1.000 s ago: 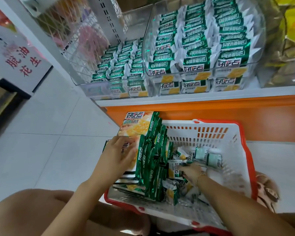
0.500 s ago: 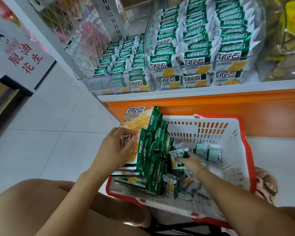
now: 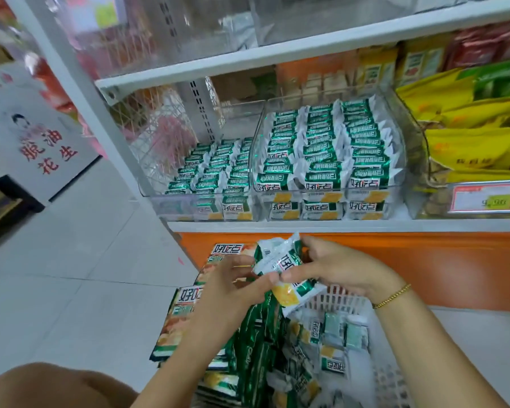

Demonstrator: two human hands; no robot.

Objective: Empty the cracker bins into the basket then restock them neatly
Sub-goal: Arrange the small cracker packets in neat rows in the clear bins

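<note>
Above the white basket (image 3: 392, 387) my left hand (image 3: 233, 290) and my right hand (image 3: 342, 266) together hold a couple of small green-and-white cracker packets (image 3: 280, 260), both pinching them between thumb and fingers. The basket holds upright large cracker packs (image 3: 186, 313) on its left and loose small packets (image 3: 330, 343) on its right. On the shelf, the left clear bin (image 3: 189, 203) and the right clear bin (image 3: 330, 198) are filled with rows of the same small packets.
A white shelf frame post (image 3: 95, 92) stands at left, and an orange base panel (image 3: 424, 269) runs under the shelf. Yellow snack bags (image 3: 468, 136) fill the bin at right, with a price tag (image 3: 486, 198). My knee (image 3: 50, 387) is at the lower left.
My right hand lifted small packets out of the basket. My left hand left the large packs and rose to meet it. The view tilted up toward the shelf.
</note>
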